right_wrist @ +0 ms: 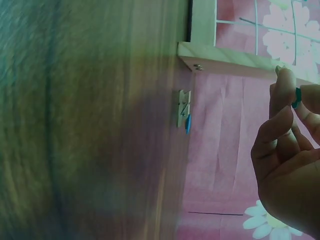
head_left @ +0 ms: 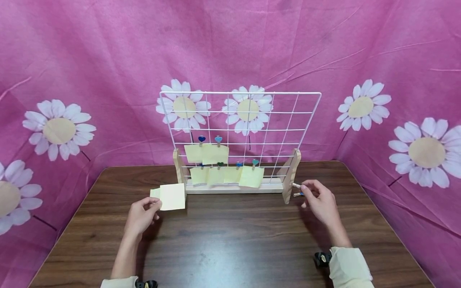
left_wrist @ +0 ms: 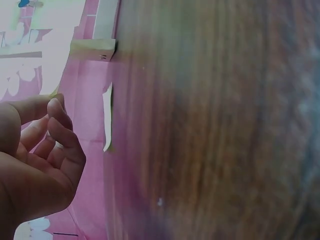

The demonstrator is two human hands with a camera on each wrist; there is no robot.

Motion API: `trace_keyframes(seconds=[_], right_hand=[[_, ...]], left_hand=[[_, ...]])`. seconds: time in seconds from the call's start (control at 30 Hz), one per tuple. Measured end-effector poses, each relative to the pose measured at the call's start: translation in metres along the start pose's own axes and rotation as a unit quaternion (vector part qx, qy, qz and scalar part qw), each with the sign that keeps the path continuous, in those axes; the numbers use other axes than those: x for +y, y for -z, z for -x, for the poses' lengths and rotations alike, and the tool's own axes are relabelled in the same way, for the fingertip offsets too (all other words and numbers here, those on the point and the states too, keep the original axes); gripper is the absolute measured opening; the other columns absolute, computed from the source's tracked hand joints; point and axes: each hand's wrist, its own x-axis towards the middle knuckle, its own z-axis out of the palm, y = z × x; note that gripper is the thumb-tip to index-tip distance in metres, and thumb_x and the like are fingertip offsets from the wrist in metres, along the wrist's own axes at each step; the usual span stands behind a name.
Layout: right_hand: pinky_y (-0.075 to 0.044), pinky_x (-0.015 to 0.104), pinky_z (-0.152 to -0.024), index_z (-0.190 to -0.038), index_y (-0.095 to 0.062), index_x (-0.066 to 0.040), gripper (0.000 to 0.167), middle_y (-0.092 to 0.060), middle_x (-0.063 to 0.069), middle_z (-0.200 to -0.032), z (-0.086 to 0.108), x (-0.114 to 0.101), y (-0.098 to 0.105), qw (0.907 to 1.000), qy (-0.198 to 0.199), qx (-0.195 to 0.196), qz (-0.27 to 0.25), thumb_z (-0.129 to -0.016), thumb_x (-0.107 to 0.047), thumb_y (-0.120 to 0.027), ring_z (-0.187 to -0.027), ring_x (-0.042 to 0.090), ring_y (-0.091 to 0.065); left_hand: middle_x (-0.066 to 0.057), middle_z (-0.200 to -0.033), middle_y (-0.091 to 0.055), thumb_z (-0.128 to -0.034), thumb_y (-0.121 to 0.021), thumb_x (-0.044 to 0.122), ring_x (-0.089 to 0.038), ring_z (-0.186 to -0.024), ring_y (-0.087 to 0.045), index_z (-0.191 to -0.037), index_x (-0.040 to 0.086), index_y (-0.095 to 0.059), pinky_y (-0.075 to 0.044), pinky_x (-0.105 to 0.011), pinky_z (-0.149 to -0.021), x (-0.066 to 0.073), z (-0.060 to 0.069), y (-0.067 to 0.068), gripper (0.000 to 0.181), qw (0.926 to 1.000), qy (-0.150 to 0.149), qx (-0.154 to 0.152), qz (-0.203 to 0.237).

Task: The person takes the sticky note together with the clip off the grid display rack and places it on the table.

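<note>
My left hand (head_left: 142, 216) pinches a pale yellow sticky note (head_left: 173, 197) by its lower left corner, in front of the grid rack's left foot. Behind it, another sticky note (head_left: 155, 193) lies on the table, partly covered in the head view. At the rack's right side my right hand (head_left: 321, 203) pinches a small wooden clothespin (head_left: 296, 185) between thumb and finger; its green decoration (right_wrist: 297, 97) shows in the right wrist view. A second clothespin (right_wrist: 183, 110), with a blue decoration, lies on the table below that hand.
A white wire grid (head_left: 237, 129) stands in a wooden base (head_left: 234, 191) at the table's back. Two rows of sticky notes (head_left: 251, 177) hang from it under heart-topped clothespins (head_left: 218, 139). Pink flowered cloth (head_left: 230, 48) surrounds the brown table (head_left: 230, 240).
</note>
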Motion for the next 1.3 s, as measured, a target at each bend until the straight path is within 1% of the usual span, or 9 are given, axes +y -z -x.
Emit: trace_keyframes(seconds=[0.1,0.23,0.33,0.5,0.6,0.87,1.07,1.17,1.3], right_hand=[[-0.052,0.024,-0.054,-0.116,-0.063,0.002,0.023,-0.069,0.024,-0.094,-0.001,0.004,0.0,0.9998,-0.008,-0.017,0.008,-0.103,-0.017,-0.06,-0.052,0.013,-0.064],[-0.054,0.026,-0.055,-0.118,-0.061,0.004,0.024,-0.068,0.027,-0.098,0.0,0.009,-0.001,0.9989,-0.016,-0.041,0.013,-0.104,-0.015,-0.058,-0.053,0.015,-0.063],[-0.053,0.026,-0.055,-0.118,-0.06,0.004,0.023,-0.067,0.027,-0.1,0.0,0.011,-0.001,0.9984,-0.019,-0.051,0.017,-0.105,-0.014,-0.056,-0.054,0.016,-0.063],[-0.051,0.025,-0.055,-0.118,-0.061,0.003,0.023,-0.068,0.023,-0.098,0.0,0.016,0.001,0.9979,-0.023,-0.05,0.034,-0.105,-0.016,-0.056,-0.054,0.016,-0.062],[-0.05,0.026,-0.054,-0.118,-0.061,0.002,0.024,-0.068,0.02,-0.097,0.0,0.018,0.002,0.9975,-0.028,-0.051,0.04,-0.105,-0.017,-0.056,-0.054,0.016,-0.061],[-0.049,0.025,-0.051,-0.118,-0.059,0.002,0.021,-0.07,0.019,-0.095,-0.003,0.024,0.001,0.9957,-0.043,-0.07,0.044,-0.104,-0.014,-0.056,-0.055,0.016,-0.063],[-0.051,0.028,-0.049,-0.118,-0.059,0.006,0.025,-0.069,0.016,-0.091,-0.005,0.029,0.001,0.9924,-0.067,-0.088,0.053,-0.104,-0.015,-0.057,-0.06,0.016,-0.063],[-0.05,0.028,-0.048,-0.116,-0.06,0.006,0.025,-0.067,0.012,-0.085,-0.006,0.031,0.001,0.9901,-0.079,-0.098,0.062,-0.104,-0.016,-0.058,-0.061,0.017,-0.062],[-0.049,0.029,-0.048,-0.113,-0.061,0.006,0.024,-0.065,0.008,-0.077,-0.008,0.034,0.001,0.9866,-0.091,-0.116,0.071,-0.104,-0.016,-0.057,-0.062,0.019,-0.06]], left_hand=[[-0.007,-0.082,-0.068,-0.096,-0.064,0.01,-0.014,-0.058,-0.06,-0.115,-0.009,-0.066,-0.052,-0.028,-0.052,-0.003,0.001,0.001,0.027,0.9999,0.003,-0.004,-0.01],[-0.006,-0.081,-0.068,-0.0952,-0.063,0.008,-0.015,-0.059,-0.06,-0.114,-0.01,-0.066,-0.05,-0.028,-0.052,-0.008,0.0,0.002,0.027,0.9997,0.01,-0.008,-0.021],[-0.005,-0.081,-0.068,-0.095,-0.062,0.009,-0.015,-0.058,-0.06,-0.113,-0.011,-0.066,-0.049,-0.028,-0.051,-0.011,0.0,0.004,0.027,0.9994,0.014,-0.009,-0.031],[-0.003,-0.08,-0.067,-0.0946,-0.061,0.01,-0.014,-0.059,-0.061,-0.113,-0.01,-0.066,-0.047,-0.027,-0.051,-0.014,-0.002,0.007,0.027,0.9986,0.017,-0.007,-0.049],[-0.001,-0.079,-0.066,-0.0952,-0.061,0.01,-0.015,-0.059,-0.061,-0.112,-0.011,-0.066,-0.047,-0.026,-0.051,-0.014,-0.002,0.009,0.027,0.9984,0.014,-0.01,-0.054],[-0.002,-0.076,-0.064,-0.0958,-0.061,0.009,-0.016,-0.059,-0.061,-0.108,-0.011,-0.067,-0.045,-0.024,-0.052,-0.016,-0.004,0.01,0.024,0.9984,0.015,-0.016,-0.052],[-0.002,-0.074,-0.063,-0.0956,-0.062,0.009,-0.016,-0.058,-0.061,-0.105,-0.01,-0.068,-0.044,-0.025,-0.051,-0.019,-0.006,0.01,0.021,0.9981,0.016,-0.017,-0.057],[-0.003,-0.075,-0.064,-0.0958,-0.062,0.01,-0.016,-0.057,-0.061,-0.104,-0.009,-0.068,-0.045,-0.027,-0.054,-0.02,-0.007,0.01,0.021,0.9968,0.008,-0.018,-0.077],[-0.004,-0.076,-0.064,-0.0956,-0.062,0.011,-0.015,-0.057,-0.062,-0.104,-0.007,-0.069,-0.044,-0.03,-0.06,-0.021,-0.008,0.01,0.021,0.9925,-0.002,-0.016,-0.121]])
